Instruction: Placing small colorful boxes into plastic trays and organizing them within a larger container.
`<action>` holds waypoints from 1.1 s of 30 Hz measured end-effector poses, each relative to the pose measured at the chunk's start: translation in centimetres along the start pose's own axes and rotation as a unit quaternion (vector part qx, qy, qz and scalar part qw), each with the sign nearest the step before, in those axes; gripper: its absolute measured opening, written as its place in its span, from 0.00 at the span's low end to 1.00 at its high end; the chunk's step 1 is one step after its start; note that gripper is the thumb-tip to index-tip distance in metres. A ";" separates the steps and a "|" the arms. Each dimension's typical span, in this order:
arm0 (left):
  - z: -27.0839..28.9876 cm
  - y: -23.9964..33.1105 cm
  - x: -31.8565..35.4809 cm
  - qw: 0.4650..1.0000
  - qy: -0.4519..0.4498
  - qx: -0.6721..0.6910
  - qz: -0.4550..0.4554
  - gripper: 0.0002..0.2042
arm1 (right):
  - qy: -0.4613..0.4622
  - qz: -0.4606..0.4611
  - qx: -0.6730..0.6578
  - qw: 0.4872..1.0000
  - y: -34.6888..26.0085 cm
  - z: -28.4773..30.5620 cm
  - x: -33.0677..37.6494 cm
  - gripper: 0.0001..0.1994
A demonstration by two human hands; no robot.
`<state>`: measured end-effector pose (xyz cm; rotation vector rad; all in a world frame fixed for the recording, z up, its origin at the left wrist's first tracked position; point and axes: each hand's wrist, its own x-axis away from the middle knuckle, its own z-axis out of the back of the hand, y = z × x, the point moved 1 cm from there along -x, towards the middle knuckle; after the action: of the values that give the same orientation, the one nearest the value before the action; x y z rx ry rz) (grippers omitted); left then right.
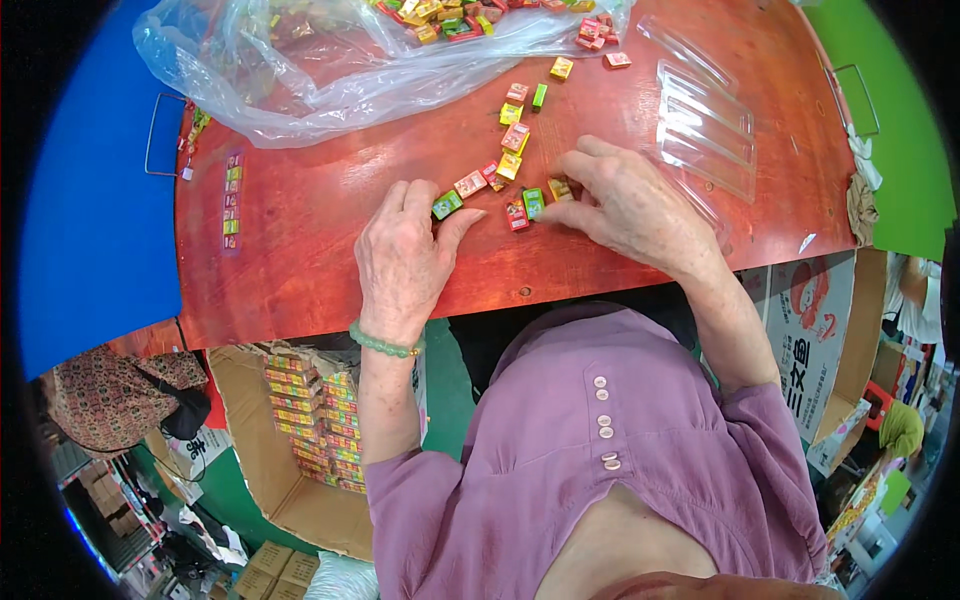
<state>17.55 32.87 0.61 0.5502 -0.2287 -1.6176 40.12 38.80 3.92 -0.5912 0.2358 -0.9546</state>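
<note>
Small coloured boxes lie in a crooked line on the red wooden table. My left hand, a green bead bracelet on its wrist, has thumb and fingers closed around a small green box. Beside it are a pink-and-red box and a red one. My right hand pinches a small yellow box, partly hidden by the fingers. Against its thumb stands another green box, with a red box touching that one's left side.
A clear plastic bag spills a heap of small boxes at the far edge. Clear plastic trays lie at the right. One filled strip sits at the left. Below the table, a cardboard carton contains stacked filled strips.
</note>
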 end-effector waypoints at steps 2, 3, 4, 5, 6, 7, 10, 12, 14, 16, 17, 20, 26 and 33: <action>0.5 0.4 -0.1 1.000 0.002 0.013 -0.011 0.14 | -0.015 0.004 -0.008 1.000 -0.1 0.1 0.1 0.16; 0.6 0.5 0.0 0.999 0.005 0.026 -0.023 0.15 | -0.016 0.010 -0.022 1.000 0.0 0.1 0.1 0.18; 0.6 0.4 0.0 0.999 0.004 0.026 -0.023 0.15 | -0.015 0.015 -0.036 0.999 -0.1 0.1 0.2 0.20; 0.5 0.3 0.1 1.000 0.000 0.015 -0.015 0.15 | -0.015 0.015 -0.037 0.999 0.0 -0.1 0.1 0.20; 0.5 0.2 0.2 1.000 -0.004 0.004 -0.006 0.16 | -0.020 0.036 -0.036 0.998 0.0 -0.5 0.0 0.22; 0.4 0.3 0.2 1.000 -0.004 0.005 -0.006 0.16 | -0.025 0.058 -0.034 0.997 0.0 -0.8 -0.2 0.23; 0.5 0.7 0.1 0.999 -0.014 -0.044 0.013 0.16 | -0.018 0.057 -0.048 0.997 -0.3 -1.1 -0.3 0.22; 0.7 0.5 0.0 0.997 -0.057 -0.039 0.040 0.16 | -0.025 0.055 -0.048 0.997 -0.7 -1.0 -0.4 0.21; 0.7 0.4 -0.5 1.000 -0.027 -0.014 0.008 0.16 | -0.031 0.051 -0.047 0.997 -0.8 -1.4 -0.4 0.20; 1.1 0.2 -0.8 1.000 0.003 0.012 -0.026 0.16 | 0.020 0.077 -0.016 0.997 -0.8 -2.1 -0.4 0.19; 1.4 0.2 -1.0 0.998 -0.033 0.047 -0.034 0.17 | 0.021 0.075 -0.016 0.997 -0.8 -2.4 -0.4 0.19; 1.6 -0.5 -1.4 0.990 -0.093 0.095 -0.055 0.18 | 0.018 0.062 -0.001 0.998 -0.5 -3.1 -0.5 0.17; 0.9 -0.3 -1.7 0.992 -0.089 0.080 -0.045 0.17 | 0.046 0.074 0.012 0.996 -0.6 -3.4 -0.4 0.14; -0.2 1.3 -2.1 0.996 -0.039 0.052 -0.059 0.11 | 0.071 0.021 0.042 0.996 -0.3 -3.5 -0.3 0.13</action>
<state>18.83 34.75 1.44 0.5898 -0.3469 -1.7512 38.17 37.61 1.20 -0.4396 0.3319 -0.9620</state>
